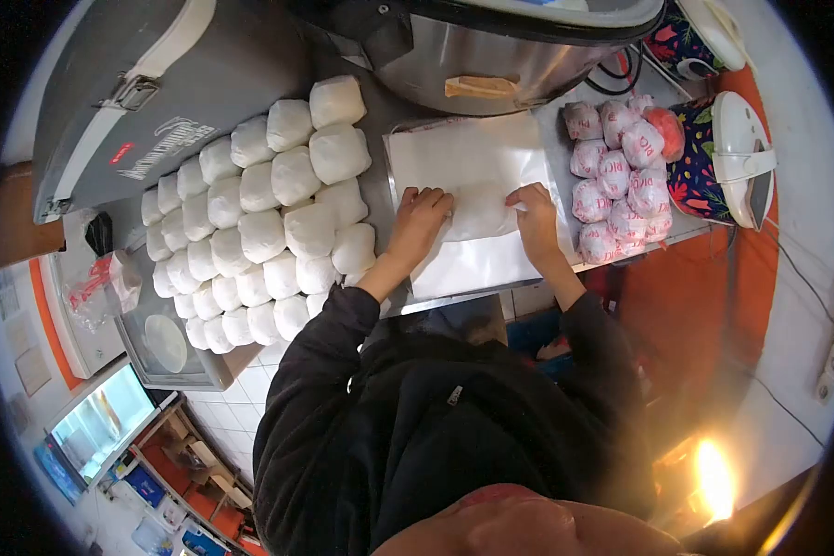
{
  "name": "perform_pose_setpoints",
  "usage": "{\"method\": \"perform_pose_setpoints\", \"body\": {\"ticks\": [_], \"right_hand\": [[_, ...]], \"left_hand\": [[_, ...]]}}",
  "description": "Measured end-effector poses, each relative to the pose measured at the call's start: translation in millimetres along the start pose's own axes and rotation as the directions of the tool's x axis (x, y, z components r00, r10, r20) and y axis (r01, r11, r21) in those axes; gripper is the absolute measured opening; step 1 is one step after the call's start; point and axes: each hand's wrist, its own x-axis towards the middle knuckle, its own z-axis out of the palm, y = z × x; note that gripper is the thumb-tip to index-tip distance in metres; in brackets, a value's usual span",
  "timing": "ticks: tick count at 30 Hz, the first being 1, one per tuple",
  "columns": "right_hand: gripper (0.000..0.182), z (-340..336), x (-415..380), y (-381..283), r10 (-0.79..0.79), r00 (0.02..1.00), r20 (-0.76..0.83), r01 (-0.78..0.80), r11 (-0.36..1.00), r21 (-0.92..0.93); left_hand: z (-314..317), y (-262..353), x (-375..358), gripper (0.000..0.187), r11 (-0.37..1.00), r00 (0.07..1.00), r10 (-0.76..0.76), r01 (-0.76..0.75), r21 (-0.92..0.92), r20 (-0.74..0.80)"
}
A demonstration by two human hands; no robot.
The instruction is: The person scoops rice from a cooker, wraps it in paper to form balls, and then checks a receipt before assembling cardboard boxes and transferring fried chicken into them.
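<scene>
Between my hands, on a stack of white paper sheets (435, 156), lies a whitish wrapped packet (479, 211); its contents are hidden. My left hand (422, 221) has its fingers curled and pinched on the packet's left edge. At the opposite edge, my right hand (534, 215) pinches the wrapping between thumb and fingers. Many white wrapped bundles (261, 236) sit in close rows left of my left hand. Beyond my right hand stand several bundles in red-printed white wrapping (613, 174).
A large steel pot (491, 60) with a wooden piece on its side stands behind the paper. The grey cooler box (185, 83) borders the white bundles. Flower-patterned cookers (713, 157) flank the right side. A bright lamp (713, 477) glares at lower right.
</scene>
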Motion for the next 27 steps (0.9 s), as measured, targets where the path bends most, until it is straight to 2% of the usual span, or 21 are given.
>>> {"method": "perform_pose_setpoints", "body": {"ticks": [1,2,3,4,5,6,8,9,10,13,14,15,16,17,19,21,22,23,24,25,27], "right_hand": [[0.019,4,-6,7,0.009,1.000,0.007,-0.009,1.000,-0.001],[0.024,11,-13,17,-0.180,0.984,0.009,0.180,0.982,-0.057],[0.029,12,-18,25,-0.365,0.931,0.019,0.365,0.925,-0.111],[0.029,6,-20,28,-0.359,0.933,0.020,0.359,0.927,-0.112],[0.035,-4,-18,33,-0.412,0.901,0.134,0.424,0.902,-0.079],[0.042,-12,-16,35,-0.463,0.852,0.245,0.485,0.874,-0.038],[0.044,-33,-18,25,-0.498,0.822,0.277,0.520,0.854,-0.009],[0.047,-40,-17,24,-0.526,0.791,0.311,0.546,0.837,0.027],[0.041,-37,-14,31,-0.598,0.731,0.329,0.645,0.762,-0.049],[0.034,-27,3,50,-0.582,0.695,0.422,0.639,0.769,0.009],[0.034,-30,15,38,-0.592,0.683,0.428,0.647,0.762,0.021],[0.034,-30,26,24,-0.345,0.815,0.466,0.338,0.936,0.101],[0.034,-31,35,10,-0.066,0.848,0.527,-0.020,0.988,0.155],[0.034,-29,44,6,-0.067,0.839,0.540,-0.025,0.986,0.162],[0.040,-28,68,1,-0.067,0.739,0.671,0.039,0.998,0.056],[0.043,-24,68,-3,0.002,0.686,0.727,-0.019,1.000,0.015],[0.044,-16,59,8,-0.201,0.802,0.562,0.182,0.979,0.091],[0.045,-15,54,7,-0.406,0.840,0.359,0.389,0.913,0.123],[0.045,-17,48,6,-0.403,0.859,0.315,0.375,0.915,0.150],[0.045,-15,36,8,-0.419,0.846,0.328,0.389,0.908,0.157],[0.046,2,13,22,-0.159,0.934,0.319,0.059,0.952,0.302]], "left_hand": [[4,-3,-5,0.016,0.986,0.992,0.129,-0.128,0.107,-0.008],[6,-7,-8,0.016,0.987,0.992,0.128,-0.127,0.100,-0.001],[7,-11,-10,0.016,0.952,0.966,0.258,-0.259,0.165,0.023],[2,-12,-10,0.016,0.894,0.921,0.385,-0.386,0.228,0.053],[-5,-13,-8,0.016,0.891,0.919,0.391,-0.392,0.230,0.052],[-14,-15,-7,0.020,0.885,0.904,0.417,-0.428,0.183,0.099],[-29,-22,-6,0.024,0.875,0.886,0.444,-0.461,0.146,0.136],[-33,-30,-10,0.029,0.874,0.864,0.475,-0.485,0.026,0.164],[-33,-35,-12,0.034,0.863,0.842,0.505,-0.495,-0.100,0.191],[-11,-55,-11,0.043,0.815,0.802,0.579,-0.573,-0.083,0.150],[-12,-56,-6,0.043,0.825,0.812,0.565,-0.560,-0.078,0.148],[-11,-56,-3,0.040,0.914,0.893,0.394,-0.357,-0.194,0.215],[-12,-54,1,0.037,0.948,0.928,0.218,-0.128,-0.292,0.301],[-22,-43,9,0.037,0.949,0.929,0.204,-0.110,-0.295,0.309],[-39,-22,30,0.026,0.787,0.910,-0.082,0.309,-0.534,0.405],[-25,-14,28,0.019,0.805,0.916,-0.158,0.335,-0.490,0.368],[-16,-13,23,0.019,0.844,0.979,-0.112,0.183,-0.505,0.168],[-8,-13,20,0.021,0.876,0.998,-0.053,0.027,-0.482,-0.042],[-1,-14,16,0.021,0.896,0.988,-0.008,-0.062,-0.441,-0.154],[1,-9,10,0.021,0.897,0.986,-0.028,-0.049,-0.440,-0.167],[4,3,-2,0.024,0.447,0.955,-0.255,0.258,-0.856,0.154]]}}
